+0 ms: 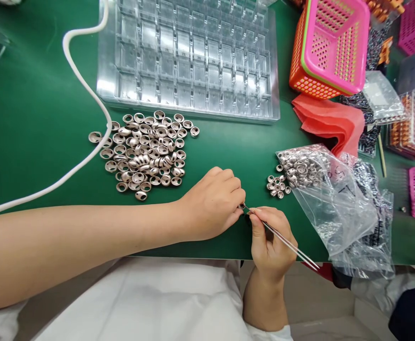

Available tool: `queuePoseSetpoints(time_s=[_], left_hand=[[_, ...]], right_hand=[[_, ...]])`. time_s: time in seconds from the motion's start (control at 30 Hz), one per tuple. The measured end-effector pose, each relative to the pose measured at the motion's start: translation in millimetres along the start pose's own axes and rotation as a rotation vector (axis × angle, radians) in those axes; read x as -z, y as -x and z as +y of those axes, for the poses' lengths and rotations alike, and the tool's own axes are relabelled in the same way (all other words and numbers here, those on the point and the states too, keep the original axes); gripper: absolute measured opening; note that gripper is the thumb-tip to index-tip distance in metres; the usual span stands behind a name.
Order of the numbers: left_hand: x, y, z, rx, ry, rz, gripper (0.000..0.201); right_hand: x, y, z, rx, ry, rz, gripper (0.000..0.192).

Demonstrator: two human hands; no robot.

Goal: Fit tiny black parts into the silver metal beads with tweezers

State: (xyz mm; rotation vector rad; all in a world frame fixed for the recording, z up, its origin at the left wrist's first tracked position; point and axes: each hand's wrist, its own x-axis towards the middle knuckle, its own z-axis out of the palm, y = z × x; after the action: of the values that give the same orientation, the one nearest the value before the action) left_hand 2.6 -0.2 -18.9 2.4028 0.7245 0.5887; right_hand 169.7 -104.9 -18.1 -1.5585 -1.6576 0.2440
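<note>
Dark marks (346, 189) on clear plastic bag (353, 213), no text legible

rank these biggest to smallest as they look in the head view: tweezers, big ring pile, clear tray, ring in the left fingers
1. Clear tray
2. Big ring pile
3. Tweezers, long but thin
4. Held ring

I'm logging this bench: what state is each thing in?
Left hand, pinching ring
Ring, pinched
Right hand, gripping tweezers
Tweezers, prongs apart at lower end
Loose rings, heaped
Cable, uncoiled
Tray, lying flat
Baskets, nested
Red cloth, folded
Bag, apparently open, parts inside
</note>
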Motion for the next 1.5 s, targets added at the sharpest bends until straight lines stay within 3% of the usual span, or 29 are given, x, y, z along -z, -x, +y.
queuePoseSetpoints(time_s=[0.43, 0.67, 0.97, 1.5], left_hand=[[1.3, 0.0, 1.2, 0.017, -0.002, -0.024, 0.013], [-1.0, 0.0, 1.0, 0.004, -0.023, -0.020, 0.016], [-3.2, 1.1, -0.5, -0.030, -0.068, -0.008, 0.016], [3.7, 1.9, 1.9, 0.029, 0.052, -0.069, 0.010]], right_hand=[[-1.9, 2.9, -3.0, -0.081, 0.000, 0.096, 0.020], [-3.6, 1.5, -5.2, -0.027, 0.098, 0.124, 0.023], [-5.2, -3.2, -8.7, 0.035, 0.244, 0.101, 0.014], [-5.7, -3.4, -7.4, 0.035, 0.173, 0.089, 0.020]])
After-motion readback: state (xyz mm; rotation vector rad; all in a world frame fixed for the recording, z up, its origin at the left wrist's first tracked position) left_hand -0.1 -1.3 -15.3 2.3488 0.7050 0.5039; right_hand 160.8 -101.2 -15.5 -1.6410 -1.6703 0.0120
